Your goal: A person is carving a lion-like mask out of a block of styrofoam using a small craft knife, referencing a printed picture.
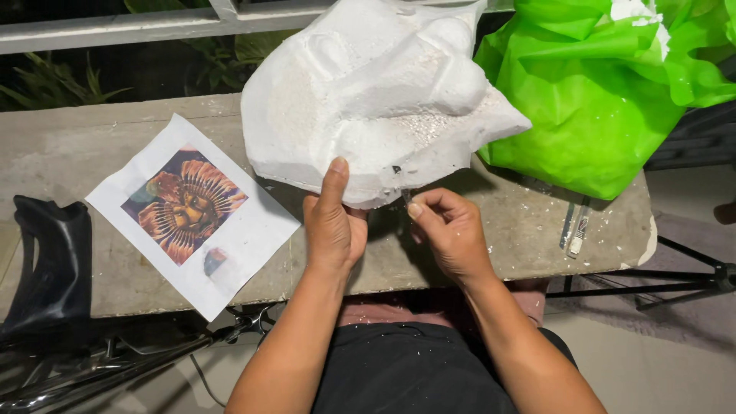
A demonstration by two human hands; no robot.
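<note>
head view — a lumpy, grainy white foam carving (376,92) rests on the rough concrete slab (92,146); left hand (333,226) grips its lower edge, thumb up, right hand (448,230) pinches a small blade (405,195) beneath it.

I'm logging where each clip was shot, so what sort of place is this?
Probably an outdoor terrace or balcony used as a makeshift craft spot, at night. A rough concrete ledge serves as the bench, with a white railing and dark plants behind it, and a carved white foam block resting on it.

Bare forearms and hands, no sleeves or jewellery; black shorts flecked with white crumbs.
</note>
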